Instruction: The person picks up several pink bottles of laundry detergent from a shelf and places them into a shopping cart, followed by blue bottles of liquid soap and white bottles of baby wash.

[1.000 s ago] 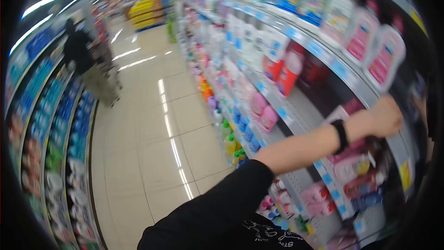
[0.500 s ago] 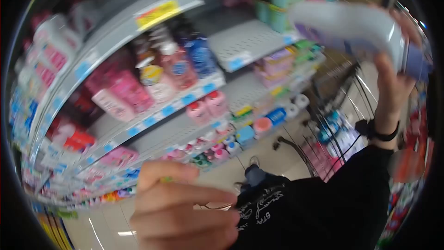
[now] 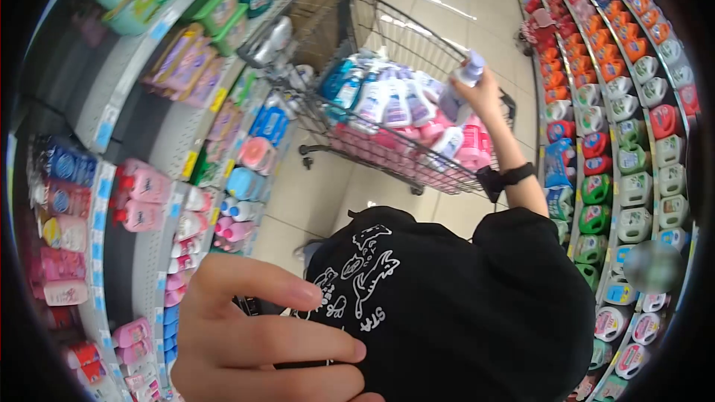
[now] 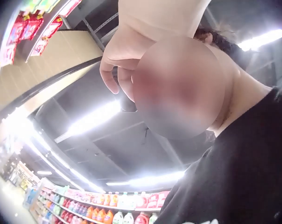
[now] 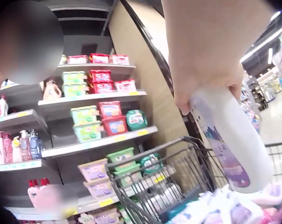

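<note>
My right hand (image 3: 484,97) grips a white bottle (image 5: 232,144) with a purple label and a purple cap near its cap end. The bottle hangs over the black wire shopping cart (image 5: 148,152), its base close above the load. Inside the cart lie several white-and-purple bottles (image 3: 397,104), teal bottles (image 3: 345,97) and pink bottles (image 3: 471,147). My left hand (image 3: 272,335) is raised close to the head camera, fingers loosely bent, with nothing seen in it. In the left wrist view the same hand (image 4: 127,53) is beside the blurred head.
Shelves with tubs (image 3: 138,0), pump bottles (image 3: 67,233) and pink bottles (image 3: 145,193) line the left side. Opposite, a long shelf carries several rows of detergent bottles (image 3: 633,186). The tiled floor (image 3: 320,193) runs between them, under the cart.
The head view has swung from the shelves to the cart. My right hand has brought the bottle from in front of the shelf down over the cart. The left hand stays near the camera.
</note>
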Available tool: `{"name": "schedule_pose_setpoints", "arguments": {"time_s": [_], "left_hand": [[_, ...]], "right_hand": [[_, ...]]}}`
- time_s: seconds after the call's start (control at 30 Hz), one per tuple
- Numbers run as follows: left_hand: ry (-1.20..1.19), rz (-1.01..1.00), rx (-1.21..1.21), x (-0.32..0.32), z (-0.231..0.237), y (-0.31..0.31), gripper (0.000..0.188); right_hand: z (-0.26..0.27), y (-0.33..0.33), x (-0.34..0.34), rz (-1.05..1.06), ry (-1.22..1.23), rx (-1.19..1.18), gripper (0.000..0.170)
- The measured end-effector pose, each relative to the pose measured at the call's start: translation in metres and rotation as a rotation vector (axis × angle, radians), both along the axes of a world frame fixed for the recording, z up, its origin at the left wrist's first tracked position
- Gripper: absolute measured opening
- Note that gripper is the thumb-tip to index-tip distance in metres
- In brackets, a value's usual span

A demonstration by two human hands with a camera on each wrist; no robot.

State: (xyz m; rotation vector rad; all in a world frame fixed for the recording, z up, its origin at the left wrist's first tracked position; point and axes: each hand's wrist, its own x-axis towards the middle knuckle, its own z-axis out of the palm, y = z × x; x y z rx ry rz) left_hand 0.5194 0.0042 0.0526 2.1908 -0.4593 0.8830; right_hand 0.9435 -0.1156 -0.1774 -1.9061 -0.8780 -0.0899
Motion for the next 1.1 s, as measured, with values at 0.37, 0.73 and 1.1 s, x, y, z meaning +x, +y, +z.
{"name": "schedule_pose_setpoints", "arguments": {"time_s": [0.37,0.73,1.1], "left_hand": [[0.072,0.288,-0.128,0.113,-0.019,-0.134,0.034],[0.226,1.048,-0.483,0.047,-0.108,-0.230,0.020],[0.384,1.309,-0.562,-0.004,-0.156,-0.407,0.024]], "right_hand": [[-0.190,-0.069,0.112,-0.055,0.732,-0.230,0.044],[-0.282,-0.053,0.160,0.422,1.216,-0.422,0.051],[-0.194,-0.105,0.080,0.703,0.707,-0.589,0.049]]}}
